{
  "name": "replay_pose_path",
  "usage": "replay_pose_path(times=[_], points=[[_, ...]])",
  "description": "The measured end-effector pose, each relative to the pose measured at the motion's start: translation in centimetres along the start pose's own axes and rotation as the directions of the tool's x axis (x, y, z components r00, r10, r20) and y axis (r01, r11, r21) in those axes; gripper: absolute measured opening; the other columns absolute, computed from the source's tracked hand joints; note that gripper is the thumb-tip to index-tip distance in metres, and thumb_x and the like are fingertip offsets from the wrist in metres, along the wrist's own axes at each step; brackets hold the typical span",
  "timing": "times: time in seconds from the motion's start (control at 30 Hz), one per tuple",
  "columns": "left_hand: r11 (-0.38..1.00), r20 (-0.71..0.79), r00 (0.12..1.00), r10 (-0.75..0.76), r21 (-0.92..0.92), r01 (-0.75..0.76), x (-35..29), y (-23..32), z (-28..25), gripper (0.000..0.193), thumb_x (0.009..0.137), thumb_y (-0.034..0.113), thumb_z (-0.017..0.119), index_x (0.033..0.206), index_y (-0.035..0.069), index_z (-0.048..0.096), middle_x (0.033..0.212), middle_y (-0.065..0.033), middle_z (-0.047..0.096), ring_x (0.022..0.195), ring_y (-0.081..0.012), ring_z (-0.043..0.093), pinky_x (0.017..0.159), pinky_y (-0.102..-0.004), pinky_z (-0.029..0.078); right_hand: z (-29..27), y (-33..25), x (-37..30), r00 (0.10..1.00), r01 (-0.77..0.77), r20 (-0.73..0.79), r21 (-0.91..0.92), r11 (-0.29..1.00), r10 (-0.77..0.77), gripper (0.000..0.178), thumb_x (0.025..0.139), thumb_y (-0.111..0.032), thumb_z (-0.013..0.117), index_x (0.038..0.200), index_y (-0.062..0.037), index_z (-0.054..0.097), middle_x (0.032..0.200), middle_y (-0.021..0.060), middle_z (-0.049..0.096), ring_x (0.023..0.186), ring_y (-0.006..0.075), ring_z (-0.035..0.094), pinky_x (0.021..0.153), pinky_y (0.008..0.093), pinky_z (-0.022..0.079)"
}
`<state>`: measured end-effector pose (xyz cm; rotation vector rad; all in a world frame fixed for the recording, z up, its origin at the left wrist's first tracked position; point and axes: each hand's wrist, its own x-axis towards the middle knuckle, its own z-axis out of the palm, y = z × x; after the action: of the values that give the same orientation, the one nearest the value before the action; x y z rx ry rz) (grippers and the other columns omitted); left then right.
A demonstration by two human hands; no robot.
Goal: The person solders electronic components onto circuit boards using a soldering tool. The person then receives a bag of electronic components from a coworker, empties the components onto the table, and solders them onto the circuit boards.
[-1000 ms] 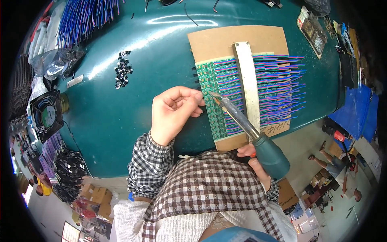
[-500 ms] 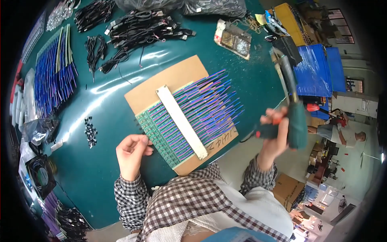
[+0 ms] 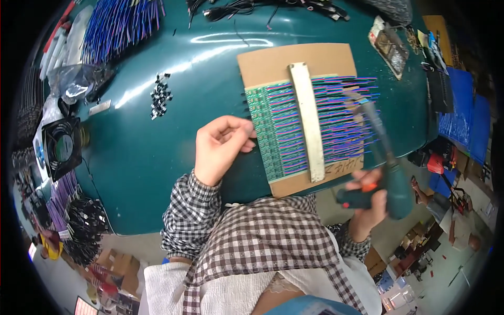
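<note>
My right hand point(image 3: 370, 202) grips a dark green, pistol-shaped soldering gun point(image 3: 398, 191) with a black trigger part. Its metal tip, blurred, is over the loose ends of blue, pink and black wires point(image 3: 341, 121). The wires run from a row of small green circuit boards point(image 3: 265, 139) on a brown cardboard sheet point(image 3: 294, 55). A whitish bar point(image 3: 307, 123) lies across them. At the boards' left edge, my left hand point(image 3: 223, 142) is closed with thumb and fingertips pinched; whatever is in the pinch is too small to make out.
Small black and silver parts point(image 3: 160, 97) lie loose left of the cardboard. Another wire bundle point(image 3: 121, 26) and black cables point(image 3: 273, 8) are at the back. A black fan point(image 3: 62, 147) stands far left, a grimy block point(image 3: 389, 47) far right. Another person point(image 3: 454, 220) is at the right.
The view has swung, so the cardboard now appears farther right and straighter. The soldering gun has come from the right side to over the wires. My left hand stays by the boards' edge.
</note>
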<state>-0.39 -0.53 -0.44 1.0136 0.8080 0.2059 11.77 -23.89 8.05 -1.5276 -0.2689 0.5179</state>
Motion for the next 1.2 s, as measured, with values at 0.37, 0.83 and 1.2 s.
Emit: replay_pose_path(times=[0.37,0.83,1.2], points=[[0.998,-0.001,0.999,-0.036,-0.060,0.036,0.0,0.1,0.1,0.009,0.080,0.003,0.056,0.084,-0.004,0.057,0.077,-0.0075,0.061,0.063,-0.0088,0.058,0.057,-0.0198,0.049,3.0,2.9,-3.0,0.902,-0.349,0.254,-0.049,0.936,0.350,0.032,0.072,-0.004,0.066,0.098,0.0055,0.048,0.088,0.0152,0.059,0.084,0.0221,0.060,0.077,0.0339,0.050],[0.991,-0.012,0.998,-0.062,-0.122,0.060,0.2,0.2,0.3,0.002,0.077,-0.001,0.056,0.078,-0.003,0.055,0.077,-0.0071,0.061,0.062,-0.0072,0.057,0.056,-0.0186,0.049,2.8,3.5,-2.8,0.904,-0.276,0.271,-0.216,0.936,0.330,0.032,0.070,-0.001,0.067,0.096,0.0062,0.050,0.082,0.0127,0.061,0.079,0.0182,0.061,0.074,0.0289,0.049],[0.991,-0.015,0.998,-0.057,-0.120,0.055,0.2,0.3,0.3,0.001,0.077,-0.002,0.056,0.077,-0.002,0.056,0.076,-0.0074,0.061,0.062,-0.0073,0.057,0.056,-0.0187,0.049,2.7,3.7,-2.6,0.912,-0.200,0.290,-0.304,0.932,0.290,0.029,0.067,0.000,0.069,0.090,0.0049,0.053,0.078,0.0104,0.061,0.075,0.0169,0.061,0.070,0.0278,0.050]])
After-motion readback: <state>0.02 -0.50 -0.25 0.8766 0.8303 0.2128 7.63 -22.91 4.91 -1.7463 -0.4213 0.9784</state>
